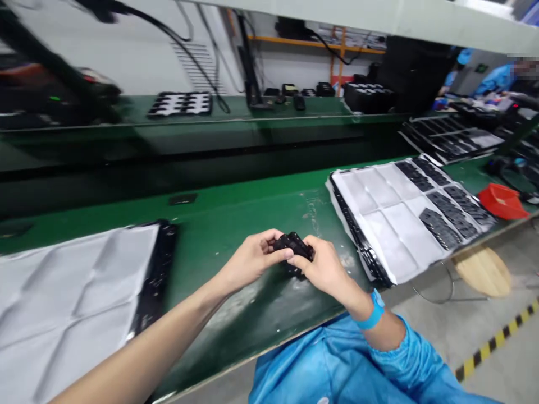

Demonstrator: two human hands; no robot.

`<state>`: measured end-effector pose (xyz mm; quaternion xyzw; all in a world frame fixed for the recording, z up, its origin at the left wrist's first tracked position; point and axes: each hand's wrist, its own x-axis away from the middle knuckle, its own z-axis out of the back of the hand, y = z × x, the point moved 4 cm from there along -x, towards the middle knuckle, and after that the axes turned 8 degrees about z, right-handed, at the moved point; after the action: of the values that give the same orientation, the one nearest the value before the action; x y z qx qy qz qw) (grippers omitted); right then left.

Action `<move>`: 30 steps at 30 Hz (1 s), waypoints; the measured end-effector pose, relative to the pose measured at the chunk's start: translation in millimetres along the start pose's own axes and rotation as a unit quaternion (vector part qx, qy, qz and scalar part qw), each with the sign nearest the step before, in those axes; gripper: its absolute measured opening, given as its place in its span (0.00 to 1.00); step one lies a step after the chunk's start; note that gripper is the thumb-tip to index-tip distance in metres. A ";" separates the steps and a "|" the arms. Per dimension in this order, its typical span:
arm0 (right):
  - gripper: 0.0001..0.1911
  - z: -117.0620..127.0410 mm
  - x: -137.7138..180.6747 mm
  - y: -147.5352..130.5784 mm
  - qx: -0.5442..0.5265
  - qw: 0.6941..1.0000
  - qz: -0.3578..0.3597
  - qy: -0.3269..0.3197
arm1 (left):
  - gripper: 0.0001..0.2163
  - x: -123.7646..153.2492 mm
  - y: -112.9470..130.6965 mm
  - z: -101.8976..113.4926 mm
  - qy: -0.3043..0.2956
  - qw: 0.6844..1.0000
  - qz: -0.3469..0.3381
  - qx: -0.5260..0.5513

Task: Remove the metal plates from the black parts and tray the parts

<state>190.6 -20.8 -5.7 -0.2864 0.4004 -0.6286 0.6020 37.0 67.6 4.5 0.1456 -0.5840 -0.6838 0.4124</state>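
Between my two hands is a small black part [293,242], dark and molded-looking; its exact kind does not show. My left hand [259,255] pinches its left end with thumb and fingers. On the other end, my right hand [322,264] grips with the thumb along the near side. Both hands are over the green bench [219,247], near its front edge. A dark patch shows just below the part, and I cannot tell whether it is more of the part or its shadow.
To the right lies a stacked tray with white lining [391,207], with rows of black parts in its far cells. Another white-lined tray [80,280] lies at left. A red bin [503,201] and a wooden stool [482,272] are at right. A raised shelf [177,129] runs behind.
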 end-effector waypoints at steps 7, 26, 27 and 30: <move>0.13 90.1 58.4 22.4 -0.228 0.972 -0.022 0.053 | 0.14 -54.8 88.3 -83.5 -0.287 0.949 -0.078 -0.107; 0.10 282.9 38.3 132.5 0.068 0.908 -0.263 0.320 | 0.17 -274.9 226.3 -330.2 -0.389 0.731 -0.327 -0.455; 0.11 283.9 36.6 132.2 0.075 0.910 -0.267 0.308 | 0.18 -274.8 225.0 -328.7 -0.379 0.729 -0.338 -0.459; 0.12 289.9 34.3 131.6 0.110 0.914 -0.270 0.281 | 0.21 -270.1 224.0 -315.7 -0.354 0.728 -0.364 -0.461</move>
<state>500.4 -94.7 27.8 -0.1270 0.3894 -0.8616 0.2999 506.9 56.6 47.0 -0.1135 -0.2028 -0.9687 -0.0879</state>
